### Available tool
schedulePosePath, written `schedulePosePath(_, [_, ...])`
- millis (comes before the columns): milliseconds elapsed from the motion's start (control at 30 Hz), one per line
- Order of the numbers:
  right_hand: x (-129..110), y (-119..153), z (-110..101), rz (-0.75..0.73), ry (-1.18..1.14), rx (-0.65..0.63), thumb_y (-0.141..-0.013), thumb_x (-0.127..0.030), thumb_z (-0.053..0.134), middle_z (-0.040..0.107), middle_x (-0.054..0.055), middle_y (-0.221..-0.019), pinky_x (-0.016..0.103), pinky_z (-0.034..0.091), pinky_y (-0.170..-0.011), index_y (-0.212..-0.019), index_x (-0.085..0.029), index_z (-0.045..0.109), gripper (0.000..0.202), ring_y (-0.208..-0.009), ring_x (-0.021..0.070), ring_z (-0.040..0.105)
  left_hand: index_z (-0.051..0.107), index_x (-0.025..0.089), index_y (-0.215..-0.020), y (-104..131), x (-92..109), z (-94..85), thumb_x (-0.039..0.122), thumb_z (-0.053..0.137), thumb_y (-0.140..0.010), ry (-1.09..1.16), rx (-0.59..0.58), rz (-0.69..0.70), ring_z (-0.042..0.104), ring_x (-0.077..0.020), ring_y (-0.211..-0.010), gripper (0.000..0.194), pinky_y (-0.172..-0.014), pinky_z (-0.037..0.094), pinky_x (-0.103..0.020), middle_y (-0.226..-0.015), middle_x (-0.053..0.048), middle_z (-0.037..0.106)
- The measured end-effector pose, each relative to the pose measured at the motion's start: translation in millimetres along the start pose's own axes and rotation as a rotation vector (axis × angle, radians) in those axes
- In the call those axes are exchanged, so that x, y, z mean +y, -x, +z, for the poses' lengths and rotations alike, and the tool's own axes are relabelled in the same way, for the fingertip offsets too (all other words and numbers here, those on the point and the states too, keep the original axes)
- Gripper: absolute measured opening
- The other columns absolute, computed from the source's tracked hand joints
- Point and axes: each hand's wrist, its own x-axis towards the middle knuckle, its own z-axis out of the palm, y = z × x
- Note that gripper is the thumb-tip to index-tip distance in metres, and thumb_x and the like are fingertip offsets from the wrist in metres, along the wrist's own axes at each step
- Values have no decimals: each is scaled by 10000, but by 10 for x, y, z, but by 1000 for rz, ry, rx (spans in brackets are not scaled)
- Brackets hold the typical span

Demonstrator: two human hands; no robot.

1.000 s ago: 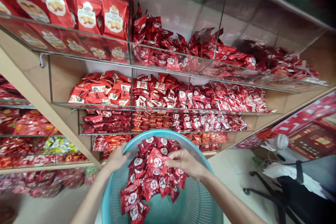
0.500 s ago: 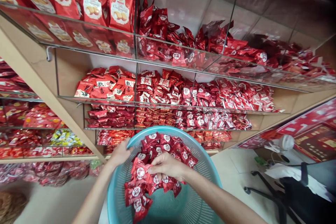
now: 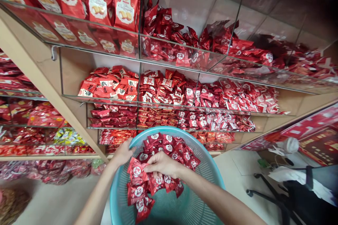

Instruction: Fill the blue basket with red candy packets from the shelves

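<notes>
A turquoise plastic basket [image 3: 220, 177] with perforated sides stands before me, holding many small red sweet packets [image 3: 169, 147] with white round labels. The packets lie in a curved band along its far and left side, and the basket's floor shows at the near side. My left hand [image 3: 123, 154] is closed over the basket's left rim. Inside the basket, my right hand [image 3: 162, 164] pinches a red candy packet [image 3: 136, 172] by its right edge. More packets lie under and around that hand, partly hidden by its fingers.
Glass-fronted shelves [image 3: 169, 103] filled with red packets rise behind the basket. Larger biscuit packets [image 3: 126, 7] stand at upper left. Yellow packets [image 3: 68, 136] lie on a lower left shelf. A wheeled chair [image 3: 280, 197] stands at right on the tiled floor [image 3: 235, 182].
My right hand has moved slightly left, and the pinched packet has shifted left and up towards the basket's left wall. The left hand still holds the rim. The view has shifted slightly.
</notes>
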Motion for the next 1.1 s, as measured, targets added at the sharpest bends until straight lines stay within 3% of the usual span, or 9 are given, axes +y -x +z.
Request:
schedulePosePath(267, [22,-142,-60,-2,121,-165,-529,-510,736,539,-54,-428,157,304,-377,-682,-115,654,431,-357,49,461,542,194,-862,-7,-1,-4,278,464,-702,-33,-1,-2,611,-179,-752,197,-716,449,-269,-810,-15,658])
schedulePosePath(633, [12,-196,-3,27,222,-179,-600,-498,709,520,-59,-403,137,262,-367,-634,-122,588,396,-367,75,535,527,188,-976,-42,-68,20,312,456,-719,-68,-15,-25,604,-204,-883,294,-810,448,-306,-965,-42,658])
schedulePosePath(800, [-151,18,-189,-30,220,-201,-620,-530,682,551,-48,-468,154,324,-364,-714,-133,613,415,-392,90,554,536,195,-968,-39,-54,9,308,464,-713,-61,-27,-20,616,-198,-854,288,-790,455,-294,-937,-34,669])
schedulePosePath(967, [-276,248,-505,-44,224,-98,-648,-539,659,561,-46,-491,150,341,-370,-757,-136,600,421,-428,90,569,546,186,-973,-38,-30,-1,292,468,-707,-65,-23,-25,612,-200,-882,296,-811,446,-292,-964,-41,669])
schedulePosePath(1100, [-224,268,-611,27,242,-195,-627,-536,679,571,-50,-534,146,343,-363,-734,-138,567,427,-411,79,563,541,179,-958,-45,-34,6,308,472,-714,-23,-34,-13,616,-199,-859,284,-808,449,-290,-947,-42,673])
